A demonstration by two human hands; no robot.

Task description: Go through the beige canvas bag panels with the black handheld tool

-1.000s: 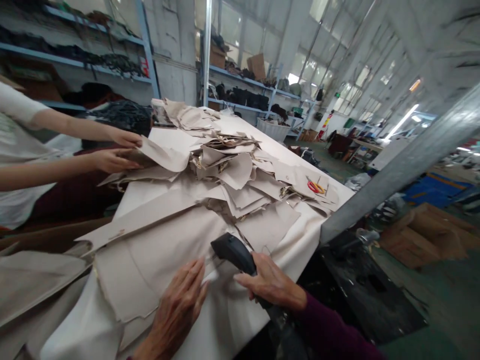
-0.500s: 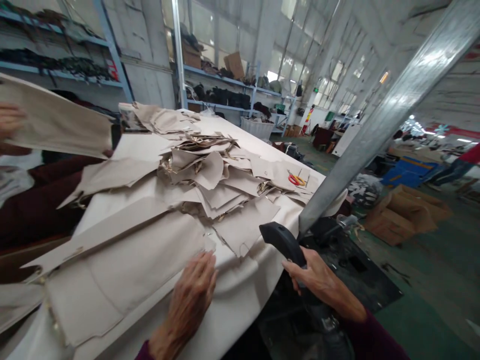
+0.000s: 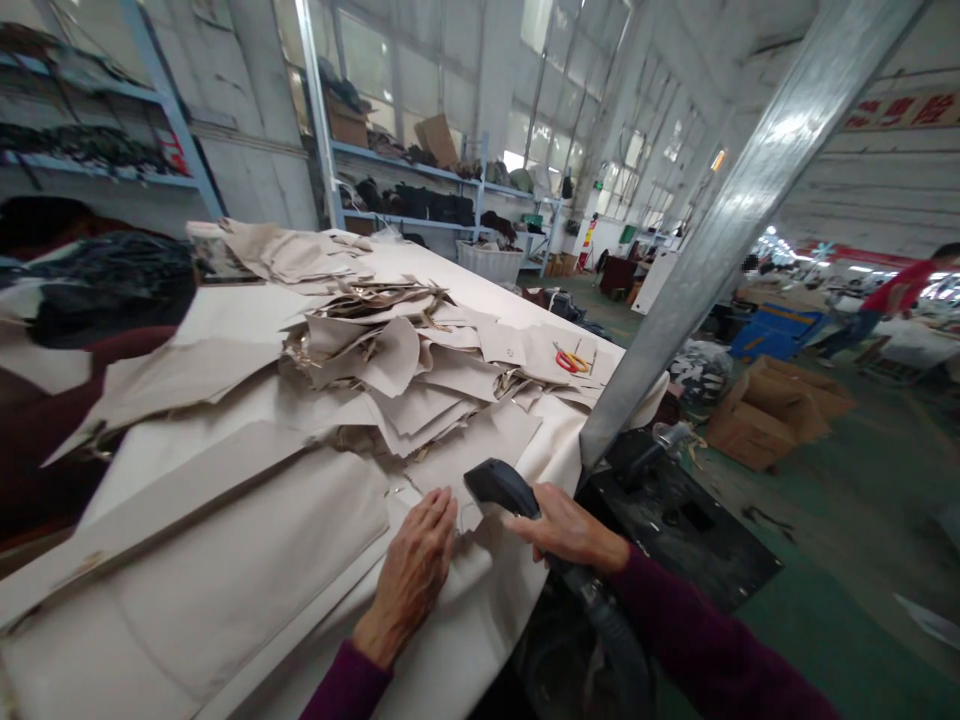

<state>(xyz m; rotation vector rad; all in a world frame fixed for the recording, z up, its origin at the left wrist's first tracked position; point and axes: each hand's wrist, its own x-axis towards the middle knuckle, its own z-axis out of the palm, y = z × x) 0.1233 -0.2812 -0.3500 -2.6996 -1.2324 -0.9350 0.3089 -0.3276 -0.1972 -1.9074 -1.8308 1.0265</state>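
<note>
My right hand is wrapped round a black hose nozzle, whose hose runs down below the table edge. The nozzle's flat mouth is just over a beige fabric piece at the near side of the pile. My left hand lies palm down on the cloth, fingers stretched out, a little left of the nozzle. Beside it is a large folded beige panel. Beyond both hands, beige cut pieces with loose thread ends are heaped on the white-covered table.
Red-and-yellow scissors lie at the table's right side. A slanting metal post rises at the table's right edge. Cardboard boxes stand on the green floor, and shelves with goods line the wall.
My right hand has brought the nozzle leftward over the fabric, closer to my left hand. The left hand has slid slightly up and right. Another person's hand and lifted fabric at far left have gone from view.
</note>
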